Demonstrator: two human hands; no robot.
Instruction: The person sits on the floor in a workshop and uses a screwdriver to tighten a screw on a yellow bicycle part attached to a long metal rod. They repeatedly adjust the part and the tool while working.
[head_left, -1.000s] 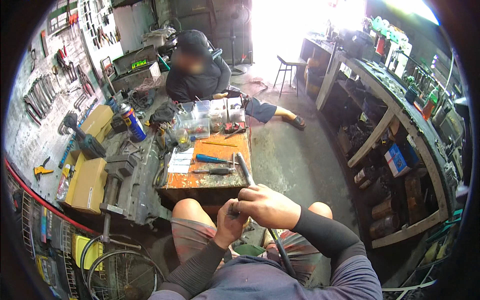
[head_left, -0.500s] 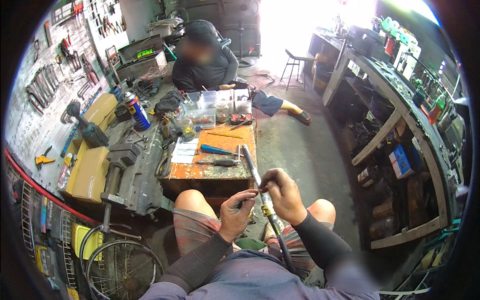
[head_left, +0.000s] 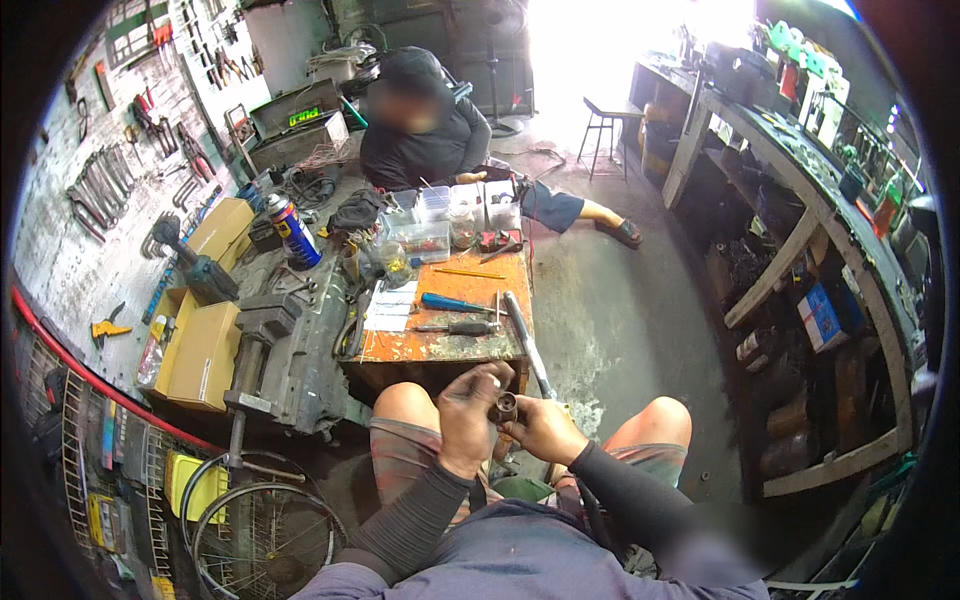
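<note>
A small dark round metal part (head_left: 504, 406) with a hollow end is held between my two hands, above my lap. My right hand (head_left: 545, 430) pinches it from the right with thumb and fingers. On its other side my left hand (head_left: 472, 418) curls round it, its upper fingers bent over and a little blurred. Just behind my hands a silver metal tube (head_left: 527, 340) leans up beside the table edge; my hands and body hide its lower part.
Ahead, an orange worn tabletop (head_left: 470, 345) carries a blue-handled screwdriver (head_left: 455, 302), a pencil (head_left: 470, 273) and plastic boxes (head_left: 425, 240). Behind it sits another person (head_left: 420, 140). A vise (head_left: 265, 325) stands left, a wheel (head_left: 265, 540) below. A long workbench (head_left: 800, 190) lines the right.
My hands have come down and left from the tube, now with the round metal part between them. The tube's yellowish section is now mostly hidden. The whole view has shifted slightly.
</note>
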